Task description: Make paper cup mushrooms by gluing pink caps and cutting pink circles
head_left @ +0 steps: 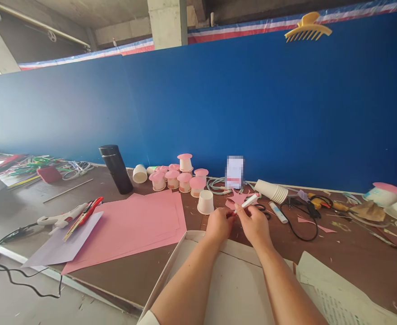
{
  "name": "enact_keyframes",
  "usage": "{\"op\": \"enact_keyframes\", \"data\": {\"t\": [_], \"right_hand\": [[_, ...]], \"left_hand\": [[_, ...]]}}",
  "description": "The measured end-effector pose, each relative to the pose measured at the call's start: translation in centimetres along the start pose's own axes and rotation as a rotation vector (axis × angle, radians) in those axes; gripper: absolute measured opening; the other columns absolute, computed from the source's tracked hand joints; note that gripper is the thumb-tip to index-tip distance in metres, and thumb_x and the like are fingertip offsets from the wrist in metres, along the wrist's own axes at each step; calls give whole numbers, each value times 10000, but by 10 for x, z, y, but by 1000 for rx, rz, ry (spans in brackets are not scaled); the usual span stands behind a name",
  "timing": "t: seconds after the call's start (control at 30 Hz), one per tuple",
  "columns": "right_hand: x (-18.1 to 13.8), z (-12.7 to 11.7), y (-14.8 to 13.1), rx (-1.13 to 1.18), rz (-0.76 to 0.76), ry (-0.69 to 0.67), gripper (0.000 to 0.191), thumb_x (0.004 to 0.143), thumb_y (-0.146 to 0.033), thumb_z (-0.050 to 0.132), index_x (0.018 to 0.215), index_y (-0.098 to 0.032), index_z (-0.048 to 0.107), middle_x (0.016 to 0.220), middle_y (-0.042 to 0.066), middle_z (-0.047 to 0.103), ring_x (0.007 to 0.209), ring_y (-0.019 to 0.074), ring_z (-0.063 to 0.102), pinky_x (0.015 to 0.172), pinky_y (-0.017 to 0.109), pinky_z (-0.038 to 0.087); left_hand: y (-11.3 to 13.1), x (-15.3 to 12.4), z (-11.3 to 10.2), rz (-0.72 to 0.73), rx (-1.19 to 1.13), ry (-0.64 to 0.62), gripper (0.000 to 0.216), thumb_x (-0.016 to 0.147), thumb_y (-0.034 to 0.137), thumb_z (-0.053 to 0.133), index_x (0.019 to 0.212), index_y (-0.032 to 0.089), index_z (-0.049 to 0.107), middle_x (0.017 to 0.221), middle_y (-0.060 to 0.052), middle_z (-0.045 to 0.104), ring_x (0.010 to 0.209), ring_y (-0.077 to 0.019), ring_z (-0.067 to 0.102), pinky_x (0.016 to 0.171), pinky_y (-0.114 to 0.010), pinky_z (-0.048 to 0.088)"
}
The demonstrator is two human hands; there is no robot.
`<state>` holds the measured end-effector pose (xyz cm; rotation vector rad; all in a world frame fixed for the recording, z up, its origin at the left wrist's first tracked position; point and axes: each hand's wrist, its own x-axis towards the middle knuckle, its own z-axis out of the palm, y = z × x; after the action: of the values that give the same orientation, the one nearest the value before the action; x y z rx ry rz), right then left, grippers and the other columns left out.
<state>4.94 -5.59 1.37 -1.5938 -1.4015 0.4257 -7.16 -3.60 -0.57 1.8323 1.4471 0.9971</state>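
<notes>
Head view: my right hand (pixel 255 224) is closed around a white pen (pixel 249 201), its tip angled up toward one o'clock over a pink paper cutout (pixel 238 198) lying just beyond my knuckles. My left hand (pixel 219 224) is curled with its fingertips at the pen's near end; I cannot tell whether they grip it. At eleven o'clock stands a cluster of pink-capped paper cups (pixel 180 178), which I'd judge finished. A plain upturned cup (pixel 205 202) sits close at eleven without a cap, and a stack of paper cups (pixel 272 191) lies on its side at one o'clock, so plenty looks undone. Pink paper sheets (pixel 134 223) lie at nine o'clock, uncut as far as I can see.
</notes>
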Motion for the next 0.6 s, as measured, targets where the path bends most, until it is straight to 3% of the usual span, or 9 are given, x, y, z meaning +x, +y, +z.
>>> {"op": "enact_keyframes", "data": {"t": [0.2,0.6], "right_hand": [[2,2,0,36,20,-84,445,792,-599,527,687,-189,663,659,74,690,620,216,591,593,290,396],[-1,7,1,43,5,-91,527,799,-669,488,701,-182,663,633,53,667,603,197,565,570,276,384]], "left_hand": [[2,-3,-2,35,22,8,164,786,198,577,834,188,733,875,-49,704,817,-172,614,740,-255,444],[5,-4,-1,72,35,-16,199,822,225,548,849,189,741,856,-57,710,821,-189,616,752,-270,460]]}}
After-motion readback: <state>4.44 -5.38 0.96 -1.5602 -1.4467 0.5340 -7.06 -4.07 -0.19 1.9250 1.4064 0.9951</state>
